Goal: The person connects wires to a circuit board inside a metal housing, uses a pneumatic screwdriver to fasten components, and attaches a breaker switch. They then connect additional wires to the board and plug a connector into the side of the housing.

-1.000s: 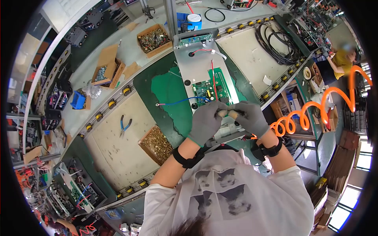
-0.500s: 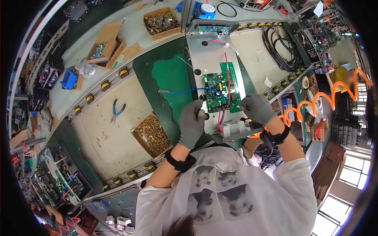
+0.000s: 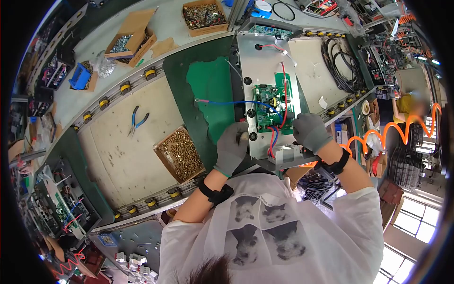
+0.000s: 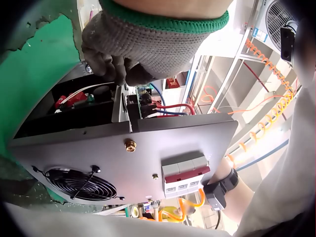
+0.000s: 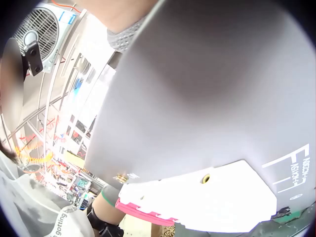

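Note:
A metal chassis [image 3: 246, 47] holding a green circuit board [image 3: 267, 97] with red and blue wires lies before the person. The gloved left hand [image 3: 232, 147] is at its left edge; in the left wrist view that hand [image 4: 143, 47] has bent fingers at the top edge of the chassis panel [image 4: 103, 153], and whether they hold anything is unclear. At the right edge is the gloved right hand [image 3: 310, 132], fingers bent against the side. The grey panel [image 5: 197, 98] hides its fingers in the right wrist view. The end panel carries a fan grille [image 4: 81, 183] and a breaker block [image 4: 185, 175].
A box of brass screws [image 3: 179, 154] and blue-handled pliers [image 3: 137, 121] lie left of the chassis. Boxes of small parts [image 3: 204, 16] stand on the back shelf. Coiled black cable [image 3: 341, 66] lies to the right, near an orange coiled hose [image 3: 388, 127].
The hands have moved apart from together over the lower end of the chassis to its opposite sides. The head view has shifted, so the chassis appears farther right.

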Demonstrator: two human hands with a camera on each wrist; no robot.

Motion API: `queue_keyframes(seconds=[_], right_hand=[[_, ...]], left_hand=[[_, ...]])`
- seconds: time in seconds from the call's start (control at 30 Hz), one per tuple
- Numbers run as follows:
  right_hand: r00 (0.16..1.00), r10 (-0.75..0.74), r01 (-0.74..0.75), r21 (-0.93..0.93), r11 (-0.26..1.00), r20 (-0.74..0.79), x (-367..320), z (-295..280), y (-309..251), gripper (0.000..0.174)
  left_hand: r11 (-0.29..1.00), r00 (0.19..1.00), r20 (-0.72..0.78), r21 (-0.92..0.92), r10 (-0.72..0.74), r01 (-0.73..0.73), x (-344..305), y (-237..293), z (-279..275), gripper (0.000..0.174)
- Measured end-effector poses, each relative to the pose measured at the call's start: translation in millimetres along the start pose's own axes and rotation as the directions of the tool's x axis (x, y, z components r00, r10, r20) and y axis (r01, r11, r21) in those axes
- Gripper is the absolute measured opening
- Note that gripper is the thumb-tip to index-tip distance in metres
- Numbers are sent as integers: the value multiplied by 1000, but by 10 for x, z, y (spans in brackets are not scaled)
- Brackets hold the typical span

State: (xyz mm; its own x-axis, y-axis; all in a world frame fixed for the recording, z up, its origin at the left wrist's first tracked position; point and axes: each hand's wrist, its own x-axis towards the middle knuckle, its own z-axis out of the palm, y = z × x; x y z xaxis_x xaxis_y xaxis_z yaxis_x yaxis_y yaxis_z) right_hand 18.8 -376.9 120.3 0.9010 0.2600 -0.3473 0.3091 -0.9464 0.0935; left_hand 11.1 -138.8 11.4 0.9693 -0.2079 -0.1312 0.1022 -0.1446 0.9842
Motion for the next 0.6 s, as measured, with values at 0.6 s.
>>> queue_keyframes(seconds=[0.6], right_hand=[[969, -29, 53, -89, 995, 245, 213, -91, 12, 11]], left_hand=[[998, 1000, 1, -62, 15, -15, 29, -102, 5, 20]])
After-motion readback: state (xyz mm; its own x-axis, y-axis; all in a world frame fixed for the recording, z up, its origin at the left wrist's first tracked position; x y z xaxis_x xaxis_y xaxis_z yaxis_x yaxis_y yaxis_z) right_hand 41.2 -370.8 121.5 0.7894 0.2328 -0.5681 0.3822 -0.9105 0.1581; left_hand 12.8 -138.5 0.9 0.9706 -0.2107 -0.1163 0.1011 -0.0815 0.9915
